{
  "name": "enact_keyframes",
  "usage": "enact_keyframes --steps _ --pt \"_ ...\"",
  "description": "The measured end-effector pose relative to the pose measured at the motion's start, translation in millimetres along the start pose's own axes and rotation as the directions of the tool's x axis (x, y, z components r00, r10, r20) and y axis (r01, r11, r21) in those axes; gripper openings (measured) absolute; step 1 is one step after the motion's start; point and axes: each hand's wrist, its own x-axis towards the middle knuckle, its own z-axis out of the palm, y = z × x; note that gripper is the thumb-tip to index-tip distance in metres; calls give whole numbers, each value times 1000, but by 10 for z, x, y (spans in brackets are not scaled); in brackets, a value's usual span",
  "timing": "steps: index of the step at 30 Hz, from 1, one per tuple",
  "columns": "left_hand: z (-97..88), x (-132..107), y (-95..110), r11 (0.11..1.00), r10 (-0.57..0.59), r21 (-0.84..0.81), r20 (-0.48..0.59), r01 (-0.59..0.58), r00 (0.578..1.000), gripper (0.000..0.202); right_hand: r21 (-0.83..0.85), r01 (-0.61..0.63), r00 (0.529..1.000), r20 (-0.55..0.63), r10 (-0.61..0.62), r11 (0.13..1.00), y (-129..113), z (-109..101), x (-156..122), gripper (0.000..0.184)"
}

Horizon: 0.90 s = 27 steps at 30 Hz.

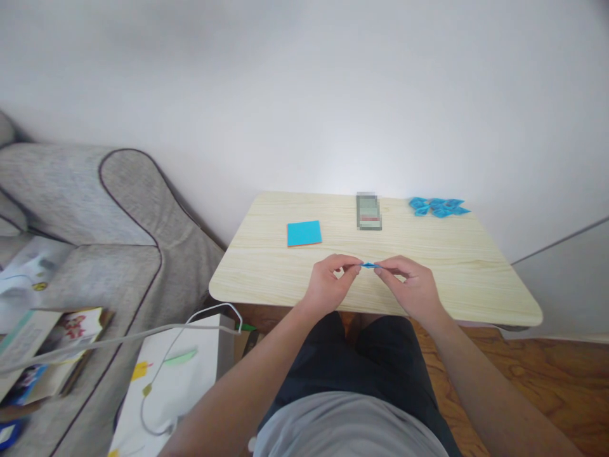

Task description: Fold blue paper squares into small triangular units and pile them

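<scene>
Blue folded paper is over the near part of the desk. The left hand pinches its end at nine o'clock, and the right hand pinches its end at three o'clock. From this paper, a blue paper stack lies at ten o'clock, a blurred rectangular object at twelve, and blue folded pieces at two.

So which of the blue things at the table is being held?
The small folded piece, pinched between left hand and right hand; the flat rectangle and the larger folded cluster lie on the table.
</scene>
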Motion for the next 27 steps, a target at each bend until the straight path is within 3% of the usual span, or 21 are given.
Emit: enact_keyframes --steps 8,15,22,27 --pt "-13 -52 -107 995 36 88 34 -39 999 14 -100 216 976 15 -216 971 202 27 -23 18" --pt "34 -99 -188 951 35 300 149 -79 988 14 -144 243 960 179 -216 959 294 55 -127 24" --pt "3 -130 -177 902 -7 426 196 -79 981 10 -161 252 946 249 -208 954 334 78 -160 19" --pt "-46 -150 -146 829 32 539 224 -152 974 16 -204 322 921 292 -256 925 331 92 -150 13"
